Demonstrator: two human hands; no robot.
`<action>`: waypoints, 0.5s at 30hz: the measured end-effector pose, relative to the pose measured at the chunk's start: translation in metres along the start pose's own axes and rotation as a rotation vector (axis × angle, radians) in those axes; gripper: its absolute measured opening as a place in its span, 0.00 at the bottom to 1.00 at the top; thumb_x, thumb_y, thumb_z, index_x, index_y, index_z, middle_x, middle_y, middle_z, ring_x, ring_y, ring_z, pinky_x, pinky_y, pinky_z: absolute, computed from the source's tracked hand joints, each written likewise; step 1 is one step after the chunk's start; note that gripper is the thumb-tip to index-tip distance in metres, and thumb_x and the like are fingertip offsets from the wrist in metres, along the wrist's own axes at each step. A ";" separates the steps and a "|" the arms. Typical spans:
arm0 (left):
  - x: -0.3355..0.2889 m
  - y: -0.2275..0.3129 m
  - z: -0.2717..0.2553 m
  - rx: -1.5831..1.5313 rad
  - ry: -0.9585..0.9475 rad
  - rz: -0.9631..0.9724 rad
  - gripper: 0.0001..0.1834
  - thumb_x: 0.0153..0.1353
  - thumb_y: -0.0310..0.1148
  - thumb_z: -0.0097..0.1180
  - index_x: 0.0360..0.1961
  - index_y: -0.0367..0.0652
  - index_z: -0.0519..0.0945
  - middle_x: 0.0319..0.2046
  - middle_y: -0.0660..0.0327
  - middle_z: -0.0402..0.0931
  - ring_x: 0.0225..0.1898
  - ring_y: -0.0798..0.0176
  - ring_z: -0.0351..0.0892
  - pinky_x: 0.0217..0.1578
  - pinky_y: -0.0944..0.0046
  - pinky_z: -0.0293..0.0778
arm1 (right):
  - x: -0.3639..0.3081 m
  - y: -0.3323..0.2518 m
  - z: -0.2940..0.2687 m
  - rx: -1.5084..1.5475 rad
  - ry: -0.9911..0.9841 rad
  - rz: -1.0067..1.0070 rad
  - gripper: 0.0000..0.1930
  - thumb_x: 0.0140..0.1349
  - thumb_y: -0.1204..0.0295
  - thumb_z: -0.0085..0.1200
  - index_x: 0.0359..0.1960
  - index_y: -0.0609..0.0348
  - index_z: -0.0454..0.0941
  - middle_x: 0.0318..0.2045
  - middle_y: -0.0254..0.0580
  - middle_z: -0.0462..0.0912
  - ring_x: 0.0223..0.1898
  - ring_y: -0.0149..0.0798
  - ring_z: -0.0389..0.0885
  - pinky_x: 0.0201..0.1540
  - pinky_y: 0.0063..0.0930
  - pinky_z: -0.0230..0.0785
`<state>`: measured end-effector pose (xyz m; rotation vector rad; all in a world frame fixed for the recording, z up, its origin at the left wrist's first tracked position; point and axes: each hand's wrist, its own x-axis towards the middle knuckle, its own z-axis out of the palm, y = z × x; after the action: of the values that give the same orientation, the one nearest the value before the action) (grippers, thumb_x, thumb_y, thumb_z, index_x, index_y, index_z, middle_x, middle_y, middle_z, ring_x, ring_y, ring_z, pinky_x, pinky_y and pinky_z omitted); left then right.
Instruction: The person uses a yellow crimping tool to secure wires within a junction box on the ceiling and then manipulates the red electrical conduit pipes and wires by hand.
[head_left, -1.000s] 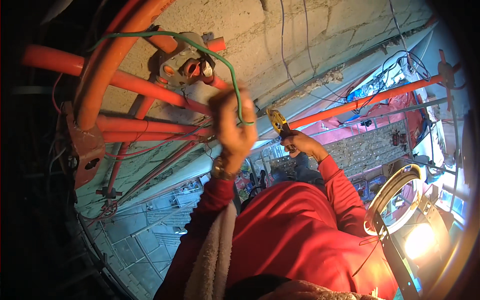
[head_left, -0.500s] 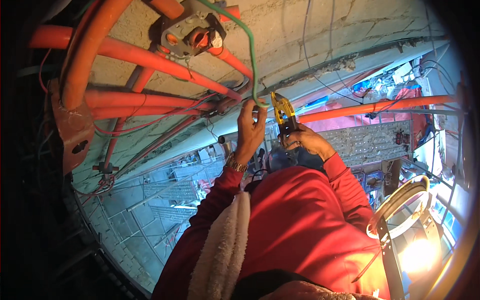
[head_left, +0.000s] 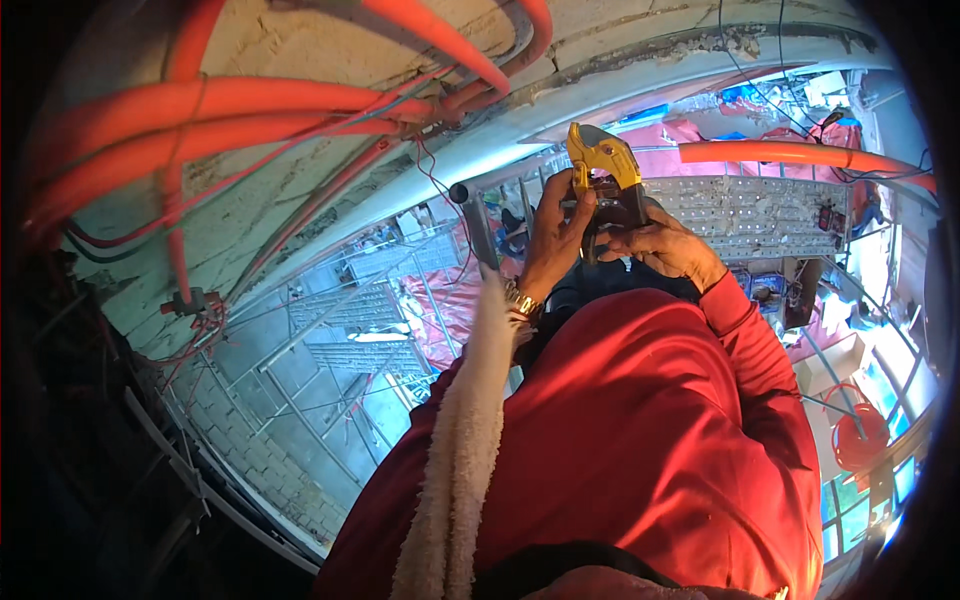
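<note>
A pipe cutter with a yellow head and dark handles is held up in front of my chest. My right hand is wrapped round its handles. Fingers and thumb of my left hand close on the cutter's left side, below its curved jaw. A metal-band watch circles my left wrist. No pipe shows in the jaw, and the handles are partly hidden by my fingers.
Orange conduits run along the concrete at upper left, with thin red wires below. Another orange pipe crosses at right. A grey metal tube stands beside my left wrist. Scaffold planks and poles lie far below. A towel hangs down my front.
My left hand has left the green tube and now holds the cutter, which has turned and come nearer my body. The view has shifted; the green tube and lamp are out of sight.
</note>
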<state>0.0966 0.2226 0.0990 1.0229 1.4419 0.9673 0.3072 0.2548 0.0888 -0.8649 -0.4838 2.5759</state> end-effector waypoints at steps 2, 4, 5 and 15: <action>-0.005 -0.002 -0.007 -0.020 0.024 -0.004 0.28 0.73 0.46 0.59 0.65 0.37 0.70 0.52 0.52 0.79 0.56 0.56 0.77 0.57 0.57 0.73 | 0.007 0.004 0.003 0.101 -0.108 -0.021 0.31 0.66 0.79 0.58 0.72 0.60 0.64 0.60 0.50 0.79 0.63 0.50 0.79 0.61 0.48 0.76; -0.009 -0.005 -0.016 -0.008 0.018 0.016 0.29 0.73 0.45 0.60 0.65 0.37 0.70 0.52 0.51 0.79 0.57 0.55 0.77 0.57 0.57 0.73 | 0.014 0.010 0.009 0.150 -0.109 0.009 0.31 0.68 0.78 0.57 0.72 0.60 0.64 0.61 0.50 0.79 0.62 0.50 0.79 0.61 0.50 0.76; -0.011 -0.007 -0.019 0.023 0.000 0.036 0.29 0.72 0.45 0.61 0.65 0.37 0.70 0.52 0.50 0.79 0.58 0.54 0.77 0.58 0.56 0.73 | 0.017 0.012 0.013 0.214 -0.113 0.024 0.30 0.69 0.77 0.56 0.72 0.61 0.64 0.62 0.50 0.78 0.62 0.50 0.79 0.60 0.52 0.76; -0.067 -0.038 -0.125 -0.172 -0.155 -0.230 0.20 0.76 0.41 0.55 0.64 0.44 0.76 0.56 0.60 0.79 0.58 0.63 0.78 0.54 0.61 0.76 | 0.030 0.011 0.047 0.148 -0.143 0.047 0.37 0.59 0.82 0.54 0.73 0.62 0.61 0.66 0.56 0.74 0.67 0.55 0.75 0.66 0.57 0.71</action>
<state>-0.0272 0.1432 0.0952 0.7702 1.2918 0.8113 0.2534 0.2496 0.1042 -0.6531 -0.3100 2.6895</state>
